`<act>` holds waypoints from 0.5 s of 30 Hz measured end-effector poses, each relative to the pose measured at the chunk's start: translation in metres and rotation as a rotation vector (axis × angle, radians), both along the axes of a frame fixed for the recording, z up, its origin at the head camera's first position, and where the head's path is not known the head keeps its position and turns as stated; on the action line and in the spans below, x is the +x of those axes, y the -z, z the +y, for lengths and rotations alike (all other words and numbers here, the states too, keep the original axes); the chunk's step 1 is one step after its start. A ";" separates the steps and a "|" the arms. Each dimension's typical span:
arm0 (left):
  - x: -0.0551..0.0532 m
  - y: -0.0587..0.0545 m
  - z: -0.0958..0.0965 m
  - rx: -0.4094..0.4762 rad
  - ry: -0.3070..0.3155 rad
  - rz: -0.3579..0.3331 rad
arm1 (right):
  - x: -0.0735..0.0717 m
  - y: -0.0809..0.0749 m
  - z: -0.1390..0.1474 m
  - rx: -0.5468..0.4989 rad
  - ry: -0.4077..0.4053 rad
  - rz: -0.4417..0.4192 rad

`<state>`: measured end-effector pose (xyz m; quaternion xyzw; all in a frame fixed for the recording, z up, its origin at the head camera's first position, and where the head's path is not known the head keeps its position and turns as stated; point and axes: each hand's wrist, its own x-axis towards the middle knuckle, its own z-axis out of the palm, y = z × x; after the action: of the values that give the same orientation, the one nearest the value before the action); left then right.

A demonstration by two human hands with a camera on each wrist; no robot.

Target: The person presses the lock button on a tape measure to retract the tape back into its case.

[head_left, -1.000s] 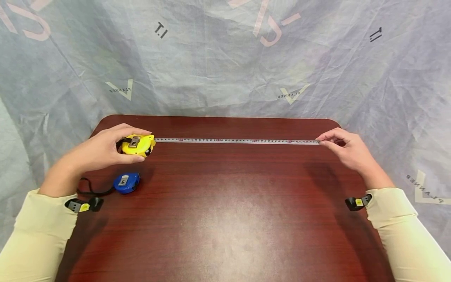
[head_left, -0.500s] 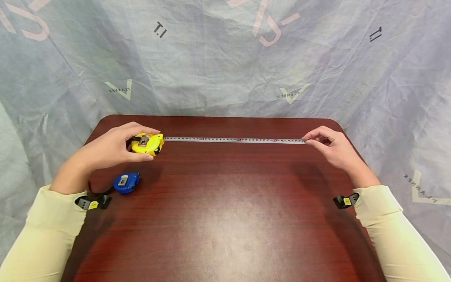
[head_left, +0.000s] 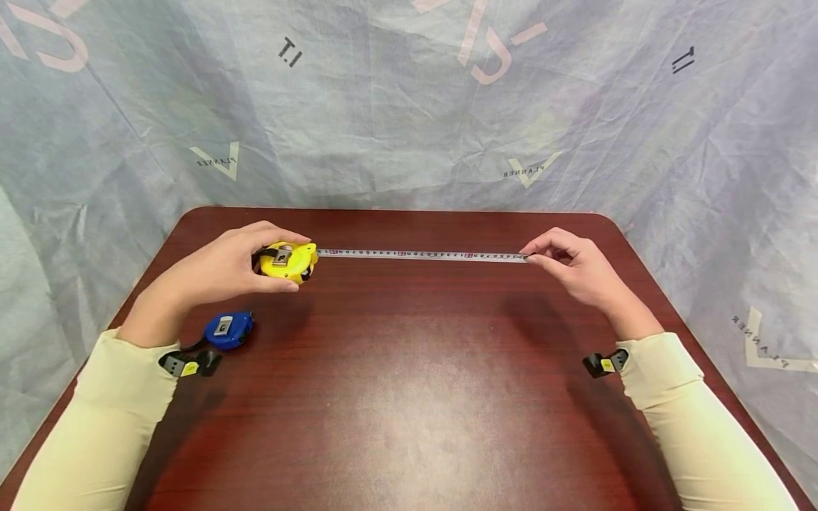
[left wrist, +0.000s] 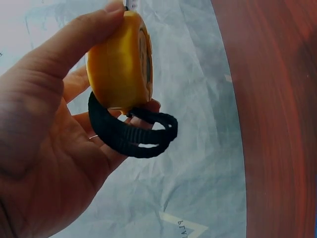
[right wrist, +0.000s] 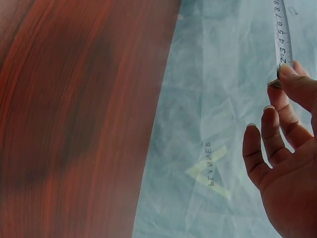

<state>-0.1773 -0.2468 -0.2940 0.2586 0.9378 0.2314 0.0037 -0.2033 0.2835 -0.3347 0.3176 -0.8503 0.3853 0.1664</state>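
A yellow tape measure (head_left: 290,262) is gripped between the thumb and fingers of my left hand (head_left: 224,262), above the table's left half. From its case a white blade (head_left: 422,255) runs out to the right, held straight above the table. My right hand (head_left: 578,266) pinches the blade's metal end between thumb and forefinger. The right wrist view shows the low numbers of the blade (right wrist: 282,37) beside the thumb, with the other fingers loosely bent. In the left wrist view a black wrist strap (left wrist: 133,139) loops from the yellow case (left wrist: 116,69).
A blue tape measure (head_left: 228,331) lies on the dark red wooden table (head_left: 409,397), left of the middle, near my left forearm. Its black cord is partly hidden behind the wrist. A grey printed cloth (head_left: 383,106) hangs behind the table and at its sides.
Both hands have moved toward each other, the left one rightward and the right one leftward. The stretch of blade between them has become shorter. The blue tape measure has stayed in place.
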 end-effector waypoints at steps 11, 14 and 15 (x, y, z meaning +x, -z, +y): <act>-0.011 0.006 0.020 0.037 0.047 0.006 | -0.006 0.007 -0.023 0.015 -0.044 -0.021; -0.012 0.007 0.025 0.041 0.056 0.003 | -0.011 0.011 -0.026 0.013 -0.070 -0.026; -0.012 0.008 0.027 0.043 0.058 0.000 | -0.012 0.012 -0.028 0.012 -0.079 -0.028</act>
<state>-0.1892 -0.2201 -0.3017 0.2857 0.9248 0.2511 0.0048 -0.2157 0.2558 -0.3464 0.3466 -0.8416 0.3907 0.1374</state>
